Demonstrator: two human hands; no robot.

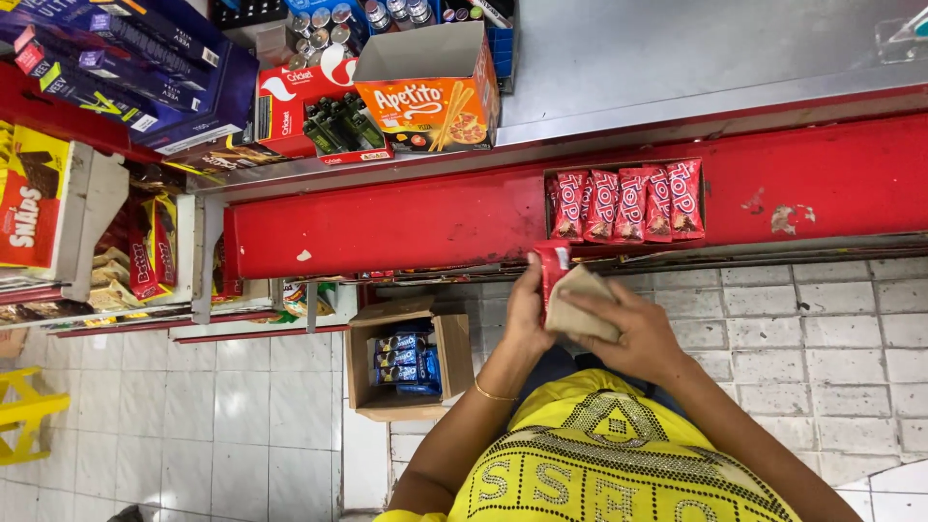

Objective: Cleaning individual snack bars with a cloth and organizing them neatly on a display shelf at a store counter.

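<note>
My left hand (527, 314) grips a red snack packet (553, 266) upright just below the red counter front (406, 217). My right hand (633, 333) presses a beige cloth (580, 304) against that packet. Right above the hands, a recessed slot in the counter front holds several more red snack packets (626, 203) standing side by side. A gold bangle sits on my left wrist, and I wear a yellow studded shirt.
An open cardboard box (454, 362) with blue biscuit packs (404, 362) stands on the tiled floor at my left. On the steel counter top (677, 58) are an orange snack carton (435, 92), a red lighter display (309, 106) and purple cartons. Shelves of snacks fill the left; a yellow stool (24, 411) stands far left.
</note>
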